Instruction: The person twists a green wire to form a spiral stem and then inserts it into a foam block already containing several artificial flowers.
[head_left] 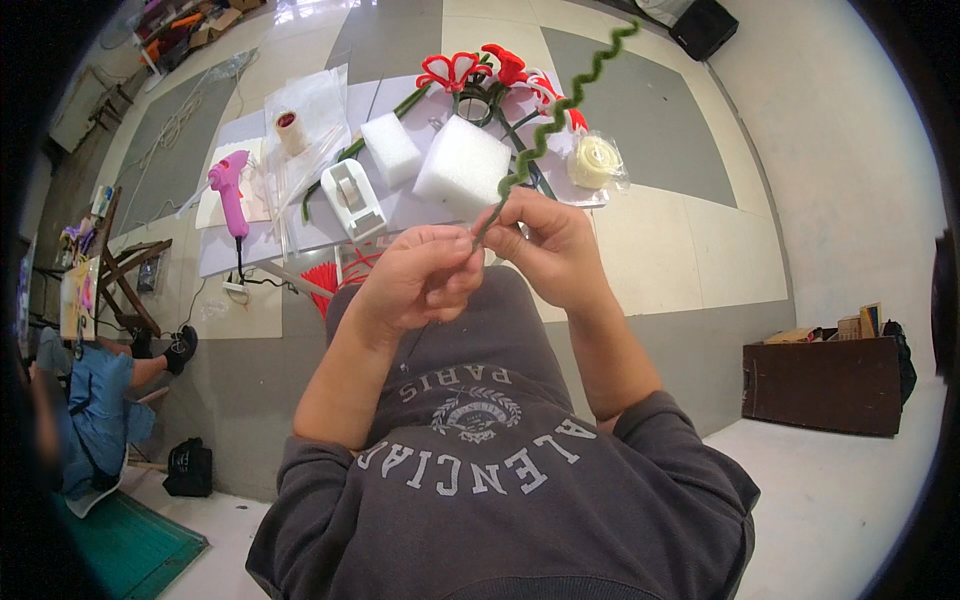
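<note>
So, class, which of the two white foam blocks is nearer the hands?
The larger foam block, on the right; the smaller foam block, to its left, sits farther off.

Pale capitals (pixel 447 477) (set around a wreath emblem (pixel 476 413)) mark the dark grey shirt (pixel 480 545).

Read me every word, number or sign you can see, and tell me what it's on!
Grey shirt: large pale lettering, upside down in this view; I won't copy out the words.
Round leafy crest on the shirt: its inner writing is too small to read.
Pink glue gun, white tape dispenser and green wavy stem: no lettering I can make out.
</note>
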